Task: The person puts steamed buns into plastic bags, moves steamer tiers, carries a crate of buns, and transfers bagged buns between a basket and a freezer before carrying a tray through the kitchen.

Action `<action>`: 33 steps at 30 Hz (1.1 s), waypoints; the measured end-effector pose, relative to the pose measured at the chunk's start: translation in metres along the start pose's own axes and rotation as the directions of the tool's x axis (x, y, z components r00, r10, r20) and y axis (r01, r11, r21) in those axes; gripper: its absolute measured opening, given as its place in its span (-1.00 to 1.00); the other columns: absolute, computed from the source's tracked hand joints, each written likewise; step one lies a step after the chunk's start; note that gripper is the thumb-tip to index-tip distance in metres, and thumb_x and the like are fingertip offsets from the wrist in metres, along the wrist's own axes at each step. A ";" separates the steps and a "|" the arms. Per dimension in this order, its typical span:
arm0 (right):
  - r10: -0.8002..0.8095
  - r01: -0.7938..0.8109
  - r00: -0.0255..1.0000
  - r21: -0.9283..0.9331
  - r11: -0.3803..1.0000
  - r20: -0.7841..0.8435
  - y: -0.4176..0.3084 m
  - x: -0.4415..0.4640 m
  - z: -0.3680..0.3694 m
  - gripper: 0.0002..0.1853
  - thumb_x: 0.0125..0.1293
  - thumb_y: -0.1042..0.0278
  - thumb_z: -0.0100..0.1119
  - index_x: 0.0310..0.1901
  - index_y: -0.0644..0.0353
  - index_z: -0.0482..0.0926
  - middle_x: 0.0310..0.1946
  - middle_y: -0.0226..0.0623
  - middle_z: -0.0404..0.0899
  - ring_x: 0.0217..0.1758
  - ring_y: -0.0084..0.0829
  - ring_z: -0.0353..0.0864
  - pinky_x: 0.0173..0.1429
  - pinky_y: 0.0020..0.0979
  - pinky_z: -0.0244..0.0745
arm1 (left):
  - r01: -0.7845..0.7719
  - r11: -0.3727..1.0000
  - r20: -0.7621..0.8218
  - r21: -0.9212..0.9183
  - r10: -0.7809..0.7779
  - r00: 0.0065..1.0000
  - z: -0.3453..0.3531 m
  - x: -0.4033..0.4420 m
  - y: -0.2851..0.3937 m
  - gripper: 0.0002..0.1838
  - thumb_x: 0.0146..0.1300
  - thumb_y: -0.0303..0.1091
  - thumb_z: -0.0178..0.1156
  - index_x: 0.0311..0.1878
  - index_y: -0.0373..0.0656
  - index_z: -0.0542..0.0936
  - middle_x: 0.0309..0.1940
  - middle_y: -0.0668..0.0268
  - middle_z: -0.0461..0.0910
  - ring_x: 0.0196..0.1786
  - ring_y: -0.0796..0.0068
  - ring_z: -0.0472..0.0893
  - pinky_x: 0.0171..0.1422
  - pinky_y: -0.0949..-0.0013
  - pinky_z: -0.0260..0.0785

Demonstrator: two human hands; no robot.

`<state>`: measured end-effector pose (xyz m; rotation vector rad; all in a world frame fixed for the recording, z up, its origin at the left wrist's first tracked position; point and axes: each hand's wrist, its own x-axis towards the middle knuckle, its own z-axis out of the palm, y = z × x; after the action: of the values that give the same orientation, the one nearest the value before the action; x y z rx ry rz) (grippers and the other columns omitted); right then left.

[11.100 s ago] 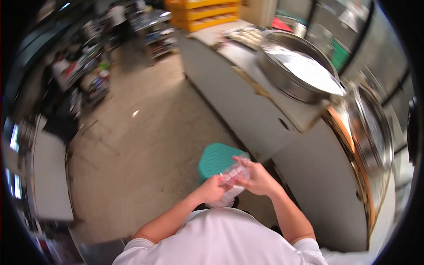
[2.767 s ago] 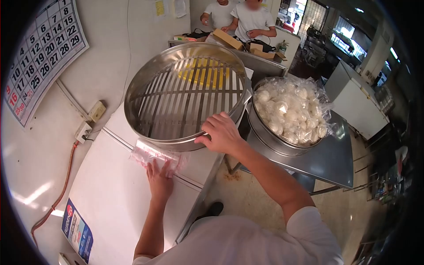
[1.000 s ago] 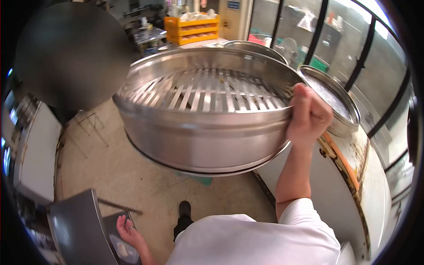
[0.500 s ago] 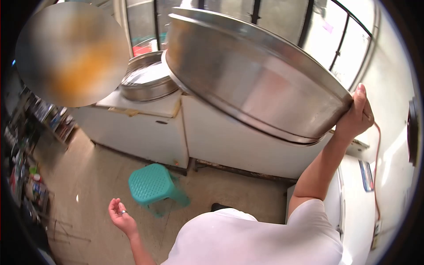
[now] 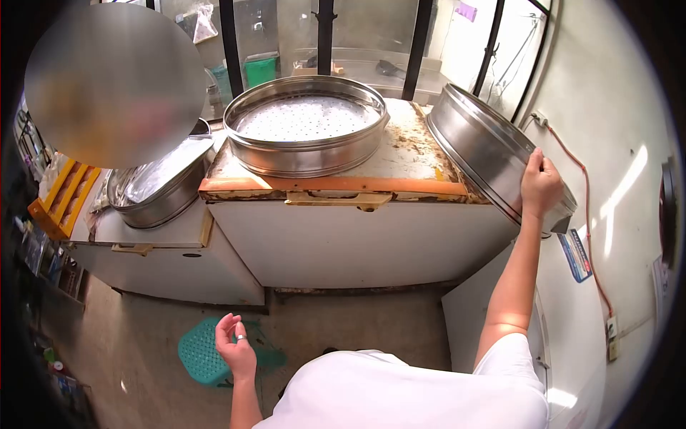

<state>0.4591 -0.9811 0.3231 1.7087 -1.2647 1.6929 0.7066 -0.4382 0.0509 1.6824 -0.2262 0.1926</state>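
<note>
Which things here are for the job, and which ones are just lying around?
Likely for the job:
tilted pan, held by the right hand
perhaps the middle pan

Seemingly just around:
stool
crate
green bin

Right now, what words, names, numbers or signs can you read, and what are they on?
None that I can read.
Blue-and-white sticker on the white top at right: print too small.
Pale sheet by the right edge: too blurred.
Dark oval on the left cabinet: too small to tell.
</note>
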 end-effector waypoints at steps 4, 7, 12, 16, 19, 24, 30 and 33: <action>-0.254 0.253 0.967 -0.059 0.966 -0.012 0.023 -0.028 0.086 -0.56 0.42 0.12 0.27 -0.63 0.10 0.55 -0.60 -0.22 0.59 -0.50 -0.05 0.59 -0.37 -0.02 0.43 | 0.036 0.999 0.058 -0.003 -0.036 0.998 0.040 0.005 0.012 -0.75 0.42 -0.59 0.18 0.13 -0.29 0.59 -0.04 0.23 0.70 -0.04 0.49 0.63 0.17 0.39 0.49; -0.305 0.305 0.952 0.001 0.952 0.008 0.032 -0.057 0.144 -0.55 0.44 0.12 0.27 -0.64 0.07 0.54 -0.60 -0.23 0.58 -0.51 -0.04 0.58 -0.36 -0.01 0.42 | 0.013 1.000 0.055 -0.010 -0.012 0.998 0.057 0.015 0.023 -0.76 0.40 -0.56 0.22 0.10 -0.29 0.62 -0.08 0.21 0.74 -0.02 0.44 0.68 0.16 0.36 0.52; -0.115 0.105 0.959 0.052 0.993 0.259 0.034 -0.081 0.207 -0.47 0.53 -0.10 0.13 -0.49 0.15 0.64 -0.58 -0.06 0.61 -0.47 0.09 0.59 -0.37 0.10 0.36 | -0.128 0.979 0.018 0.157 0.126 0.992 0.053 0.049 0.019 -0.73 0.31 -0.56 0.28 0.07 -0.24 0.65 -0.12 0.21 0.75 -0.06 0.31 0.70 0.13 0.27 0.54; -0.129 0.078 0.943 0.173 0.982 0.308 0.012 -0.078 0.206 -0.58 0.53 0.00 0.19 -0.34 0.20 0.68 -0.43 -0.13 0.68 -0.37 -0.04 0.62 -0.24 -0.05 0.47 | -0.189 0.960 -0.050 0.207 0.203 0.978 0.034 0.106 0.019 -0.73 0.29 -0.56 0.30 0.06 -0.23 0.65 -0.15 0.23 0.75 -0.08 0.29 0.69 0.09 0.26 0.54; -0.110 0.034 0.983 0.441 0.897 0.147 -0.078 -0.087 0.163 -0.72 0.51 0.17 0.25 -0.22 0.24 0.68 -0.24 -0.26 0.69 -0.20 -0.27 0.63 -0.06 -0.22 0.52 | -0.092 0.994 -0.141 0.055 0.099 0.985 0.017 0.168 0.010 -0.76 0.39 -0.49 0.27 0.09 -0.30 0.63 -0.10 0.21 0.74 -0.05 0.39 0.69 0.12 0.34 0.54; -0.514 -0.294 0.717 0.873 0.390 0.471 -0.322 -0.187 0.034 -0.89 0.39 0.39 0.29 -0.26 0.23 0.62 -0.28 -0.29 0.60 -0.17 -0.39 0.61 -0.01 -0.32 0.53 | 0.366 0.709 0.107 -0.603 -0.383 0.917 -0.005 0.315 0.010 -0.10 0.46 0.16 0.25 0.48 -0.49 0.24 0.19 -0.09 0.55 0.21 0.09 0.62 0.27 0.10 0.56; -0.909 -0.267 0.319 0.946 0.185 0.268 -0.520 -0.337 0.020 -0.65 0.26 0.39 0.39 0.04 0.31 0.58 0.05 -0.06 0.61 0.14 -0.06 0.60 0.21 -0.12 0.56 | 0.320 0.523 0.052 -0.790 -0.463 0.885 -0.003 0.459 -0.021 -0.73 0.59 -0.30 -0.03 0.00 -0.38 0.46 0.01 -0.08 0.57 0.05 -0.03 0.66 0.22 -0.10 0.65; -0.917 -0.130 0.357 0.982 0.140 0.178 -0.591 -0.369 0.030 -0.57 0.29 0.36 0.36 0.12 0.35 0.51 0.16 0.01 0.53 0.26 -0.05 0.53 0.32 -0.09 0.50 | 0.246 0.569 -0.034 -0.785 -0.435 0.900 -0.013 0.473 -0.004 -0.80 0.56 -0.38 -0.08 -0.09 -0.32 0.46 -0.03 -0.04 0.58 0.03 0.02 0.66 0.25 -0.09 0.67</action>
<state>1.0156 -0.6001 0.1458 3.4054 0.6646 0.9976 1.1641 -0.4419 0.1701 0.7918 0.1938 -0.0230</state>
